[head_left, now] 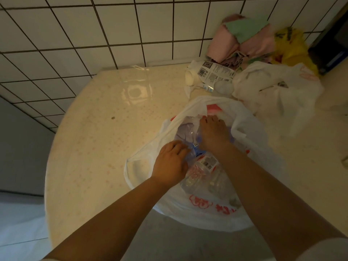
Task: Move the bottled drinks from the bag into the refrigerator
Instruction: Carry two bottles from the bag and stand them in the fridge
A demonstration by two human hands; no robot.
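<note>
A white plastic bag (250, 185) with red print lies open at the near edge of the round table (90, 147). Inside it I see several clear bottles, one with a red and white label (205, 162) and one with a blue label (190, 136). My left hand (171, 162) is inside the bag's mouth, fingers curled on the blue-labelled bottle near its lower end. My right hand (212, 132) reaches deeper into the bag and lies over the same bottle's far end; its fingertips are hidden by plastic. No refrigerator is in view.
Behind the bag lie a white bottle on its side (207, 76), another crumpled white bag (278, 91), a pile of pink and green cloths (244, 38) and a yellow bag (293, 46). A tiled wall (75, 34) rises behind the table. A dark appliance (333, 44) stands at far right.
</note>
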